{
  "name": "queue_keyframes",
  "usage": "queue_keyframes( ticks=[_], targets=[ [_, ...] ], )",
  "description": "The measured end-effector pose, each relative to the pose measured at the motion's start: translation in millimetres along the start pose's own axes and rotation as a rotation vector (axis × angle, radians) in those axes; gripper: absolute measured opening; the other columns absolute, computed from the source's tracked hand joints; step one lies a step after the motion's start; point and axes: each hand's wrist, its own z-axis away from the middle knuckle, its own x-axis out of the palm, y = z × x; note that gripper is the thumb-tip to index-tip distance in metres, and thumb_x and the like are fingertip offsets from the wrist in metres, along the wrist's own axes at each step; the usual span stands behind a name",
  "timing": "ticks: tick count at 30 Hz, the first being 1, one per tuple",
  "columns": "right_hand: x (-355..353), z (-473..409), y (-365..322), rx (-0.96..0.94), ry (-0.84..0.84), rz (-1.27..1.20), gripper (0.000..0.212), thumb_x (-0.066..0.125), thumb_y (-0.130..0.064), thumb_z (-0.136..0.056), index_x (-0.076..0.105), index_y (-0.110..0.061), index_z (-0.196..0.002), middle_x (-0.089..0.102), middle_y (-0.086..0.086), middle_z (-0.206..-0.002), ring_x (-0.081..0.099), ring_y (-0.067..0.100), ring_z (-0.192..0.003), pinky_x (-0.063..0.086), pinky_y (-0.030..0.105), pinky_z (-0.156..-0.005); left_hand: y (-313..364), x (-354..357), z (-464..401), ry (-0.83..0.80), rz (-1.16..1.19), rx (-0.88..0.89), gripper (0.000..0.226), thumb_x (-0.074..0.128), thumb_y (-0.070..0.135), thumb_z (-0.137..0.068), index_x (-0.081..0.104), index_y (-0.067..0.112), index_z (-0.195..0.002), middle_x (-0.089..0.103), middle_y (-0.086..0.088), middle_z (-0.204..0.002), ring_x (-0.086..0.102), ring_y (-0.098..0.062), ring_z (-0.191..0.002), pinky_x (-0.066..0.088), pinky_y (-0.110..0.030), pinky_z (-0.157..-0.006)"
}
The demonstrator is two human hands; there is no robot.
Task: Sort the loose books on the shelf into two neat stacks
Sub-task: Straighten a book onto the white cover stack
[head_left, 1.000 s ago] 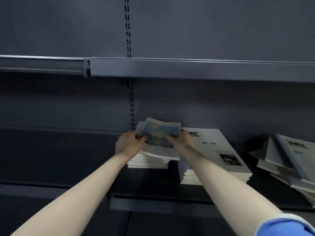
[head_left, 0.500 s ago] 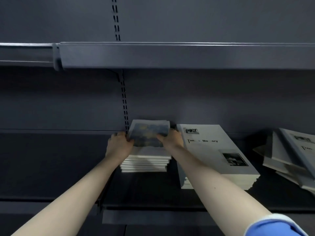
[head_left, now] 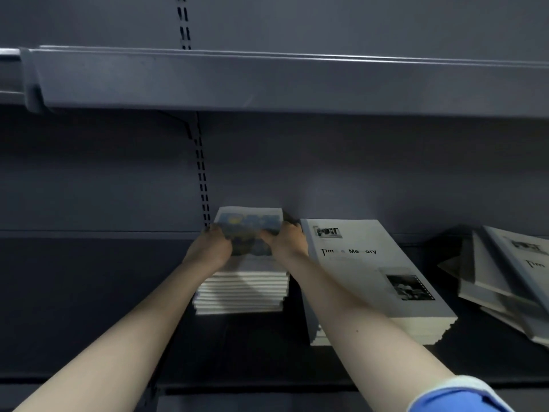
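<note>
1. Nearest the camera, a blue sleeve [head_left: 457, 399] covers the top of the right arm, and both bare arms reach up toward the left stack [head_left: 242, 292].
2. Under the left stack is the dark shelf [head_left: 89, 292], and the stack's white page edges face the camera.
3. On top of the left stack lies the blue book [head_left: 249, 233]. Its cover faces up and shows a blurry blue and yellow picture. Its long side runs from front to back, and its far end points at the back wall.
4. On the left side of the left stack, the left hand [head_left: 211, 248] grips the blue book's left edge with curled fingers.
5. On the right side of the left stack, the right hand [head_left: 286, 240] grips the blue book's right edge, thumb on the cover and fingers curled round the side. The book sits between the two hands.
6. Just to the right of the left stack is the right stack [head_left: 374, 281] of bigger white books. Its top cover has dark words and a small dark photo. Its long side also runs front to back.
7. Far to the right of the left stack, loose books [head_left: 505, 278] lie in a messy, tilted pile.
8. Above and behind the left stack are the upper shelf [head_left: 267, 81] and the grey back wall.
</note>
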Motion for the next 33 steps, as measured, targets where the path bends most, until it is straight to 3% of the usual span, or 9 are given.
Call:
queue_keyframes(
  ticks=[6,14,20,25,30,33],
  targets=[
    [0,-2,2,-0.013,0.011,0.010,0.058,0.058,-0.044,-0.089,0.051,-0.005,-0.130,0.046,0.015,-0.135,0.046,0.034,-0.122,0.043,0.040,-0.100,-4,2,-5,-0.009,-0.011,-0.025,0.050,0.034,0.015,-0.100,0.023,0.006,-0.148,0.039,-0.019,-0.144,0.044,-0.035,-0.126,0.039,-0.034,-0.093],
    [-5,-5,6,-0.027,-0.057,-0.017,0.050,0.059,-0.045,-0.087,0.060,-0.006,-0.119,0.058,0.014,-0.122,0.058,0.030,-0.107,0.046,0.032,-0.078,-6,-2,-3,-0.027,0.062,0.026,0.042,0.042,0.022,-0.099,0.038,0.008,-0.138,0.050,-0.018,-0.134,0.050,-0.034,-0.118,0.044,-0.036,-0.093],
    [-8,-4,1,-0.032,-0.062,0.018,0.055,0.059,-0.046,-0.088,0.056,-0.005,-0.125,0.054,0.015,-0.128,0.056,0.032,-0.112,0.051,0.039,-0.087,-6,-1,-3,-0.025,0.127,0.032,0.050,0.046,0.027,-0.099,0.034,0.008,-0.143,0.047,-0.019,-0.139,0.048,-0.034,-0.123,0.041,-0.036,-0.095],
    [-14,1,-2,-0.038,-0.083,0.100,0.055,0.053,-0.045,-0.092,0.053,-0.002,-0.125,0.053,0.017,-0.128,0.055,0.034,-0.113,0.046,0.037,-0.085,-10,-5,-1,-0.030,0.190,0.036,0.052,0.051,0.031,-0.096,0.038,0.010,-0.142,0.049,-0.016,-0.138,0.048,-0.032,-0.123,0.041,-0.036,-0.096],
    [-29,14,1,-0.099,-0.064,0.187,0.054,0.039,-0.046,-0.098,0.051,-0.003,-0.128,0.053,0.019,-0.129,0.052,0.035,-0.117,0.045,0.039,-0.094,-9,-11,6,0.030,0.099,0.071,0.044,0.052,0.037,-0.094,0.051,0.009,-0.127,0.059,-0.013,-0.120,0.056,-0.031,-0.108,0.040,-0.031,-0.075],
    [-46,25,5,-0.136,-0.021,0.286,0.053,0.037,-0.043,-0.100,0.046,-0.003,-0.133,0.049,0.019,-0.133,0.047,0.035,-0.122,0.041,0.040,-0.098,-6,-12,11,0.052,0.073,0.074,0.046,0.052,0.040,-0.092,0.050,0.008,-0.127,0.056,-0.014,-0.122,0.056,-0.032,-0.107,0.040,-0.032,-0.075]
  ],
)
